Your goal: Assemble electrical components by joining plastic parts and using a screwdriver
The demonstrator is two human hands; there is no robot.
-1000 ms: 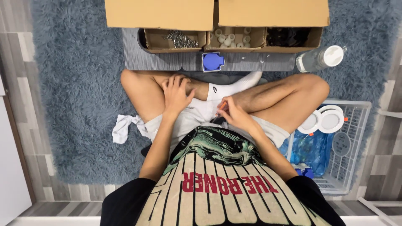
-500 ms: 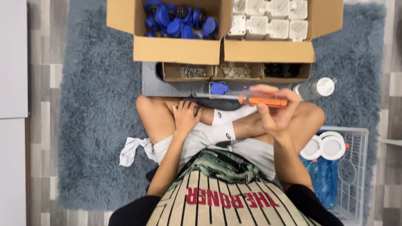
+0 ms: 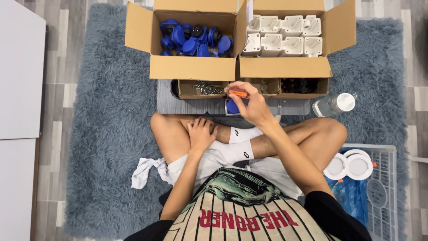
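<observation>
Fingers of the left hand [image 3: 201,134]: loosely curled, gripping nothing, resting on the crossed shin beside the white sock [image 3: 244,134]. Well back from the work.

Small tray of metal screws [image 3: 203,88]: left compartment of the low cardboard row, ahead of the left hand and apart from it.

Orange-handled screwdriver [image 3: 237,93]: pinched in the fingertips of the right hand [image 3: 253,103]. Long axis near level, running left to right across the body; the handle end shows to the left of the fingers, the shaft is hidden, so its heading cannot be told.

Blue part [image 3: 232,107]: on the grey mat [image 3: 187,106], just below the screwdriver and just left of the right palm. Right hand is by far the nearer; the tool lies above the part, slightly forward of it.

Box of blue fittings [image 3: 194,42]: upper left. Box of white housings [image 3: 285,38]: upper right.

Clear bottle with white cap [image 3: 334,105]: right of the mat, lying tilted.

White wire basket [image 3: 383,187]: far right, holding white round discs.
</observation>
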